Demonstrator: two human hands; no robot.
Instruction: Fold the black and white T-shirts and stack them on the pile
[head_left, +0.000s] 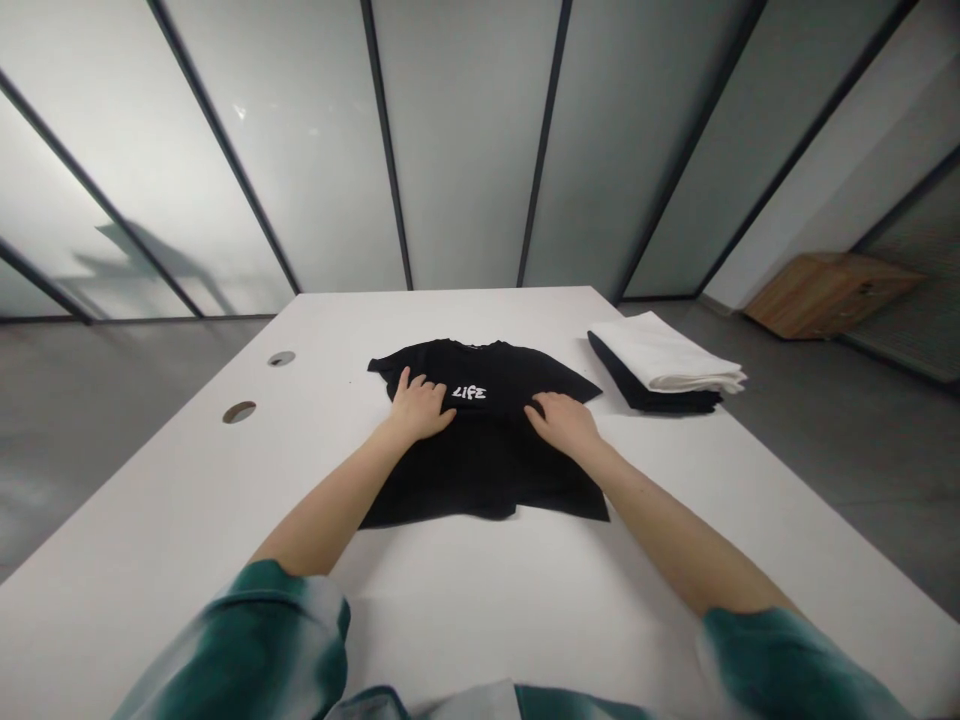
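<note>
A black T-shirt lies spread on the white table, its collar toward the far side and its hem toward me. White lettering on its chest appears upside down from here. My left hand rests on the shirt just left of the lettering, fingers spread and nothing held. On the other side of the print, my right hand lies on the fabric with its thumb apart from the fingers. The near hem looks uneven, with a small step in it right of the middle.
Folded white fabric lies on folded black fabric at the table's right edge. The white table has two round holes on its left side. Frosted glass panels stand behind it. A wooden cabinet is at the far right.
</note>
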